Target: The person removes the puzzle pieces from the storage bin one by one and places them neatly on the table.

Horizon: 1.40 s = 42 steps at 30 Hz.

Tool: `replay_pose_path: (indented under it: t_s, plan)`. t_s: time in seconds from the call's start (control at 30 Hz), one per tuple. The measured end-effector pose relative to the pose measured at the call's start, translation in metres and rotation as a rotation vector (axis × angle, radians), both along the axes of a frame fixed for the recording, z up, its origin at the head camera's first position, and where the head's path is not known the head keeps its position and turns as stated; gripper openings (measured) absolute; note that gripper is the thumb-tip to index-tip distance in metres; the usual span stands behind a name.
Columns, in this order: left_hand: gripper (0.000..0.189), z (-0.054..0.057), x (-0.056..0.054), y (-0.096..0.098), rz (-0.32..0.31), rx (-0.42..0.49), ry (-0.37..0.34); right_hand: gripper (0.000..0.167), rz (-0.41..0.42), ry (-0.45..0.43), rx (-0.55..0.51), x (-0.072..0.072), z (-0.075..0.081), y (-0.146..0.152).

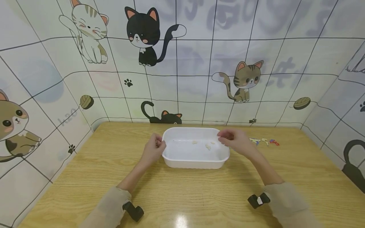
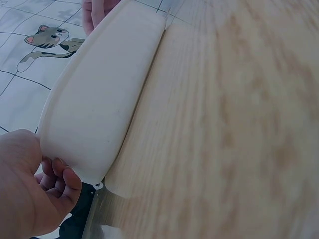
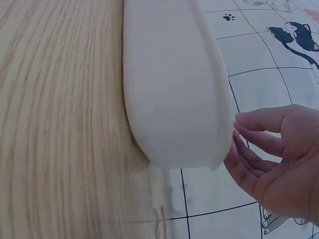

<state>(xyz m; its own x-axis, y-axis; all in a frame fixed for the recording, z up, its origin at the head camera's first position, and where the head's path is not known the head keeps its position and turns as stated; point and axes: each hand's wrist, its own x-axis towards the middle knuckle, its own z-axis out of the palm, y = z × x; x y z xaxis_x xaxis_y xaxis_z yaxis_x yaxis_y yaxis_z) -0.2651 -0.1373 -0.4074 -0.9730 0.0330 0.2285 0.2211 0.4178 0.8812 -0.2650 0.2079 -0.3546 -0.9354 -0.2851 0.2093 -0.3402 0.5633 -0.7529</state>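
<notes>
A white oblong plastic basin [image 1: 196, 163] stands on the wooden table, with several small cream-coloured flat pieces [image 1: 208, 147] lying on its floor. My left hand [image 1: 154, 148] grips its left rim; in the left wrist view the fingers [image 2: 59, 174] curl beneath the rim. Over the right end of the basin is my right hand [image 1: 235, 141], fingers bent and the thumb near the index fingertip. In the right wrist view those fingertips [image 3: 240, 119] are beside the rim, which partly hides the other fingers. Whether they pinch something small cannot be told.
Right of the basin, beyond the right hand, several small coloured flat pieces [image 1: 274, 142] lie in a row on the wooden table [image 1: 182, 190]. A cat-patterned sheet [image 1: 194, 63] rises behind the table and along both sides.
</notes>
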Motion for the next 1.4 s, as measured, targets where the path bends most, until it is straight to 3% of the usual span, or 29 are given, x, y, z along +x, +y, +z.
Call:
replay_pose_path:
  t_s: [0.33, 0.6, 1.1, 1.4]
  plan:
    - [0.015, -0.001, 0.0, 0.0, 0.005, 0.01, -0.003, 0.023, 0.021, 0.03, 0.037, -0.015, -0.008, -0.027]
    - [0.016, 0.0, 0.0, 0.001, -0.003, 0.014, 0.0, 0.025, 0.064, -0.034, 0.008, -0.026, -0.015, -0.048]
    - [0.016, 0.004, 0.002, 0.002, -0.005, 0.009, -0.002, 0.026, 0.047, -0.075, 0.121, -0.044, -0.016, -0.071]
    - [0.015, 0.002, 0.001, 0.002, 0.001, 0.005, 0.003, 0.025, 0.072, -0.202, 0.118, -0.054, -0.026, -0.077]
